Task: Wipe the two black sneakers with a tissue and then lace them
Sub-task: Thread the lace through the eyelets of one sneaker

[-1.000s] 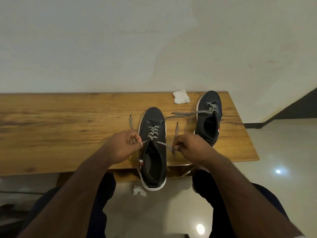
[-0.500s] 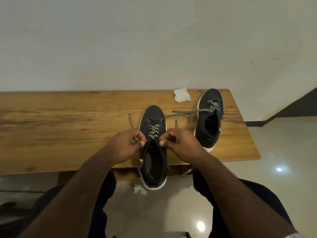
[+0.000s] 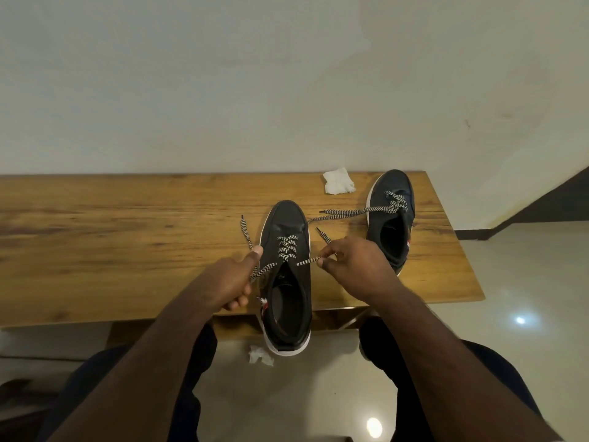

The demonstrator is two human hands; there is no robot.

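Head view: at frame centre, left hand (image 3: 231, 282) and right hand (image 3: 353, 263) each pinch an end of the lace (image 3: 287, 250) on the near sneaker (image 3: 288, 288); second sneaker (image 3: 390, 218) and tissue (image 3: 338, 186) sit upper right on the table (image 3: 111, 244).

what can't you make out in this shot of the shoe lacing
Head view only:
- Left hand's fingertips: curled under, so its grip on the lace is hidden.
- Far sneaker's heel: behind the right hand.
- Near sneaker's upper eyelets: too small, dark.
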